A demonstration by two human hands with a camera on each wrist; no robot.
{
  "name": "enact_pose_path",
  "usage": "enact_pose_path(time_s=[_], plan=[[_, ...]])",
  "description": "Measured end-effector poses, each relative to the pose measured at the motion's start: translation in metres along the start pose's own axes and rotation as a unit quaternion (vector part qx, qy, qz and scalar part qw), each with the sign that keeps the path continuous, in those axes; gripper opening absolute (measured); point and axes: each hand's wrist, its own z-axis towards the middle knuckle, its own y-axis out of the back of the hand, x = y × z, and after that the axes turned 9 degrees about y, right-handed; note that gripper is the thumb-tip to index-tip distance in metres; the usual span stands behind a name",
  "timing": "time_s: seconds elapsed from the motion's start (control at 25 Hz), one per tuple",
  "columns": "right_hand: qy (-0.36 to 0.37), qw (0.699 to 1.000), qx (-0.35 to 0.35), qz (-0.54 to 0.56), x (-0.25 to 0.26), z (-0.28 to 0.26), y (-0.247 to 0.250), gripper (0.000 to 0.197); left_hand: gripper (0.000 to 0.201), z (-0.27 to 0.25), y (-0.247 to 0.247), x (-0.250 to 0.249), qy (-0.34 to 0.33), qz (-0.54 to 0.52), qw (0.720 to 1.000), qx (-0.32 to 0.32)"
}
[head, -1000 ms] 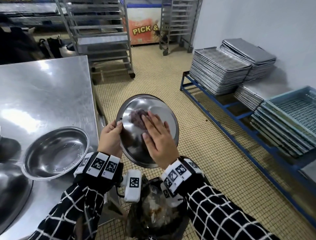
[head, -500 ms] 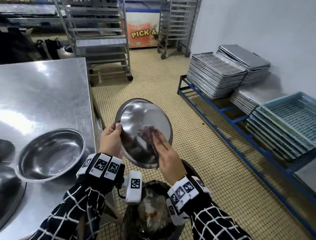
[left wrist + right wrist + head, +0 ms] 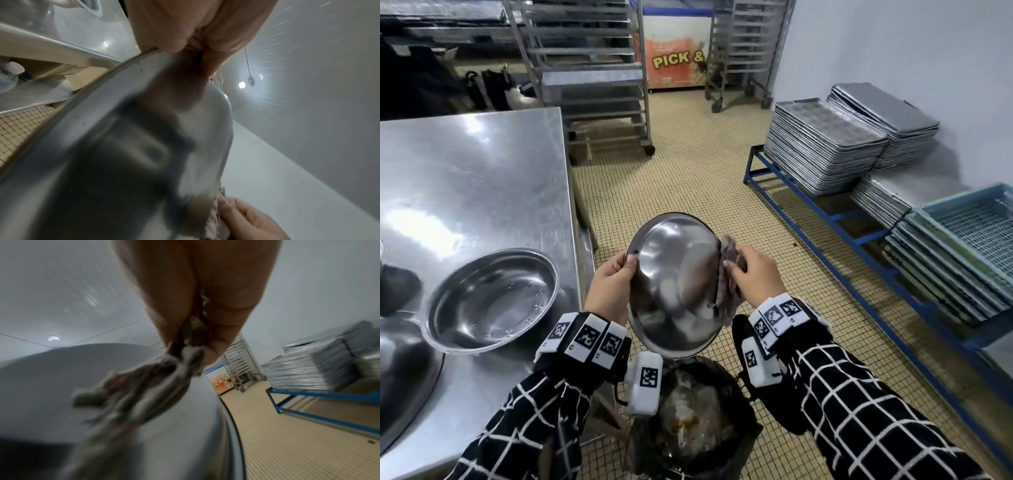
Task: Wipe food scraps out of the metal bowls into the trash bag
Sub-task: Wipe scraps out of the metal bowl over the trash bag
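Since the earlier frames, the right hand (image 3: 755, 274) has been carried from the middle of the tilted metal bowl (image 3: 671, 274) out to its right rim, and the cloth (image 3: 726, 284) has been drawn along with it. The bowl is held on edge between the two hands, its inside turned toward the person, directly above the open trash bag (image 3: 688, 421) on the floor beside the bench (image 3: 482, 178). The left hand (image 3: 611, 289) is closed on the bowl's left rim, thumb inside and fingers behind, as the left wrist view (image 3: 185, 29) confirms. The cloth is pinched in the right hand's curled fingers and hangs crumpled against the bowl's right inner wall; in the right wrist view it (image 3: 144, 386) is seen dangling from the fingertips (image 3: 211, 344) over the bowl (image 3: 51, 386). A second metal bowl (image 3: 493, 298) is set upright near the right edge of the bench, well apart from both hands.
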Motion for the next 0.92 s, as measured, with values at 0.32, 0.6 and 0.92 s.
enact_pose_path(time_s=[0.32, 0.6, 0.92], plan=[[-0.163, 0.913, -0.088, 0.364, 0.016, -0.047, -0.006, 0.016, 0.019, 0.005, -0.001, 0.004, 0.0, 0.111, 0.994, -0.016], [0.13, 0.979, -0.097, 0.127, 0.051, -0.067, -0.045, 0.043, 0.017, 0.008, -0.016, 0.003, -0.045, 0.341, 0.938, 0.031], [0.077, 0.994, -0.069, 0.041, 0.025, -0.035, -0.061, 0.043, 0.019, 0.0, -0.018, 0.001, -0.033, 0.314, 0.949, 0.027]])
